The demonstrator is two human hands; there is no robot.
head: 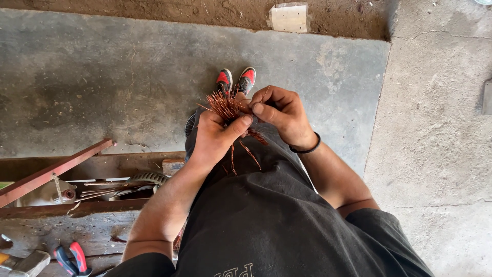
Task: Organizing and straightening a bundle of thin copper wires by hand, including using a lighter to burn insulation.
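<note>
I read the bundle of wire strands [228, 110] as bare copper — thin, reddish, faintly shiny metal. The floor [128, 77] is matt grey concrete, rough and stained; beyond it lies brown, grainy soil [205, 10]. The shirt [266, 215] is matt dark cloth. The wristband [307, 149] looks like smooth black rubber or plastic — I cannot tell which. The angle bar [51, 172] is metal coated in dull reddish paint or rust. The pliers' handles [72, 259] are glossy red and blue plastic. The shoes [236, 81] show red and black material.
</note>
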